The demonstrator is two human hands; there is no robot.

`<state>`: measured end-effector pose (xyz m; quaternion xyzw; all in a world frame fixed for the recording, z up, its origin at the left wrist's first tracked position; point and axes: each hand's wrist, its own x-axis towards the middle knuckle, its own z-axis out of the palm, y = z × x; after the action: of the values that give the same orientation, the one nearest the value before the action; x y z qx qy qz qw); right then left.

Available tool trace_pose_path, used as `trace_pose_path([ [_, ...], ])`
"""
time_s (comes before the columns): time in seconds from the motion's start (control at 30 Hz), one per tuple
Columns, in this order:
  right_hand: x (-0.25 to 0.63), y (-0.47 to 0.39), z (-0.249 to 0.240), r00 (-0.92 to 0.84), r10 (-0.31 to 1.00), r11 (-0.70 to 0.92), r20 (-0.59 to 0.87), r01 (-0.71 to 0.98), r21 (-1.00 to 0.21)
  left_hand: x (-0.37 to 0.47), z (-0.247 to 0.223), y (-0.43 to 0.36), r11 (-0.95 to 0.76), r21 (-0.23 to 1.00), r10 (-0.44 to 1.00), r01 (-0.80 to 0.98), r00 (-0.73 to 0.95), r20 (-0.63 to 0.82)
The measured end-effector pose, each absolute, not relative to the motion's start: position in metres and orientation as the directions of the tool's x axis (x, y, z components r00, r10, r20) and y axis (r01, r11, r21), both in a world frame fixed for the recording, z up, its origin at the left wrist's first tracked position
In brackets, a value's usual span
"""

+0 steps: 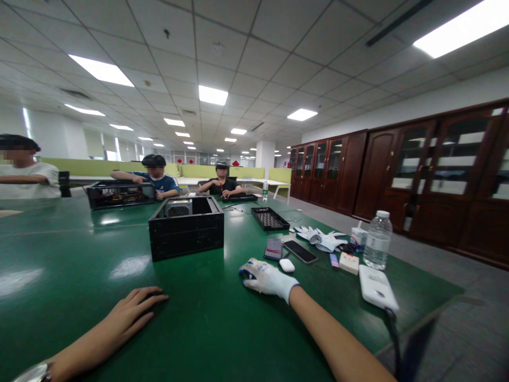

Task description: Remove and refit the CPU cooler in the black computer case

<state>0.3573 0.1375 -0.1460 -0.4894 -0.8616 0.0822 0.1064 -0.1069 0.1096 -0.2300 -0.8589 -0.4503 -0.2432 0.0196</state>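
My left hand (pixel 133 313), bare and with a watch at the wrist, lies flat on the green table (pixel 191 329), fingers stretched out and holding nothing. My right hand (pixel 264 277) wears a white work glove with a blue palm and rests on the table. Its fingers curl inward, and whatever may be inside them is hidden. Just beyond that hand lie a white earbud case (pixel 287 266), a phone with a lit screen (pixel 273 248) and a dark phone (pixel 301 251). Ahead, between both hands, stands a black computer case (pixel 186 233) with its top side open.
A black perforated panel (pixel 270 218) and a pair of white gloves (pixel 321 239) lie farther back. On the right are a water bottle (pixel 377 241), a small box (pixel 349 263) and a white cabled device (pixel 377 289). Three people sit across, one at another computer case (pixel 121 195).
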Motion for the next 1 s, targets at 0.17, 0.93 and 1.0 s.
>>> trace_pose_path([
  [0.17, 0.356, 0.137, -0.146, -0.503, 0.858, 0.514, 0.108, 0.825, -0.234, -0.108, -0.223, 0.110, -0.630, 0.162, 0.746, 0.760, 0.534, 0.398],
  [0.93, 0.352, 0.118, -0.128, -0.532, 0.844, 0.535, 0.066, 0.828, -0.171, -0.121, -0.240, 0.126, -0.659, 0.100, 0.693, 0.745, 0.551, 0.465],
  [1.0, 0.352, 0.119, -0.128, -0.538, 0.840, 0.542, 0.074, 0.822, -0.174, -0.122, -0.240, 0.126, -0.656, 0.106, 0.698, 0.747, 0.547, 0.462],
])
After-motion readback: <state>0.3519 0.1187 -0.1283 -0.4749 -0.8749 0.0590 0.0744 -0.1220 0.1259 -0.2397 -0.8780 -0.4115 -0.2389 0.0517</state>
